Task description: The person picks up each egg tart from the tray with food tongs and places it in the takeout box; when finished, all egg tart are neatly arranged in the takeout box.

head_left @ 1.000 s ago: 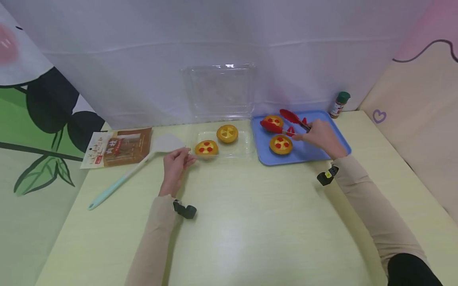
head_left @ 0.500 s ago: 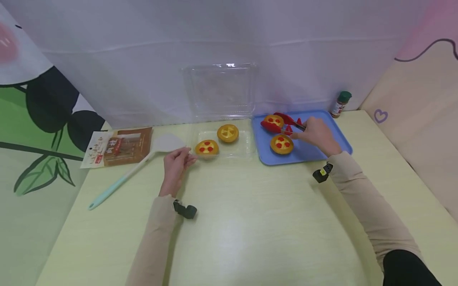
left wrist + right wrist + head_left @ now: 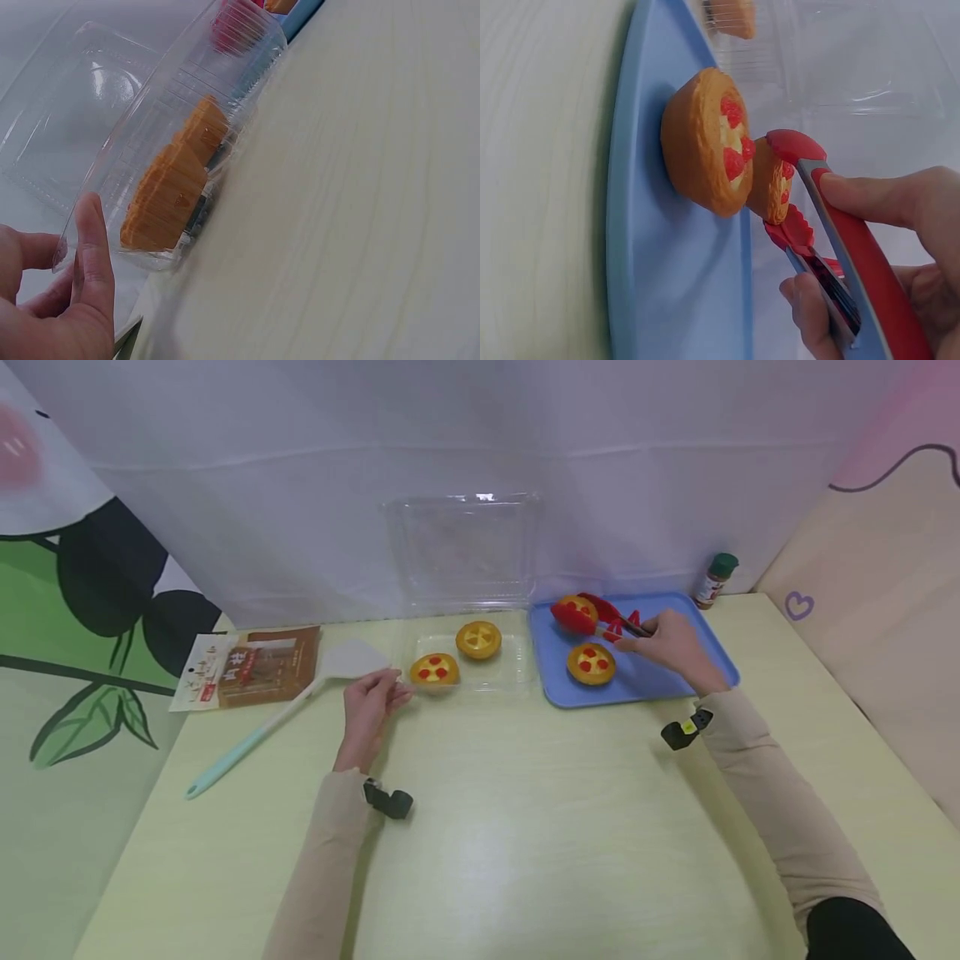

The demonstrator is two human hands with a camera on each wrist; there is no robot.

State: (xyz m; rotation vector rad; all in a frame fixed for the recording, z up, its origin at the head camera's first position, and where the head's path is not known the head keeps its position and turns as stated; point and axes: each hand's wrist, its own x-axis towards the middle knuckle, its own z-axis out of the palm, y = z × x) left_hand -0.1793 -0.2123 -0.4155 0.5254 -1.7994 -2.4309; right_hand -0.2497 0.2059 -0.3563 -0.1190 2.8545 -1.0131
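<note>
My right hand (image 3: 670, 649) grips red-handled tongs (image 3: 581, 617) with red tips. The two tips stand on either side of the rear egg tart (image 3: 577, 603), a toy-like one with red dots, at the far left of the blue tray (image 3: 645, 687). A second red-dotted tart (image 3: 591, 664) sits in front of it; in the right wrist view it stands nearer than the tongs. My left hand (image 3: 369, 703) pinches the left edge of a clear plastic clamshell box (image 3: 247, 97), whose lid (image 3: 465, 547) stands raised. Inside lie a red-dotted tart (image 3: 433, 669) and a yellow-topped tart (image 3: 478, 640).
Left of the box lies a spatula (image 3: 255, 739) with a white blade and pale green handle. A brown-and-white food packet (image 3: 255, 667) is behind it. A green-capped spice jar (image 3: 716, 581) stands behind the tray's right corner, near the wall cloth.
The tongs' tips have drawn closer together around the rear tart. My right hand dipped a little left, then came back right. My left hand and the box have stayed put.
</note>
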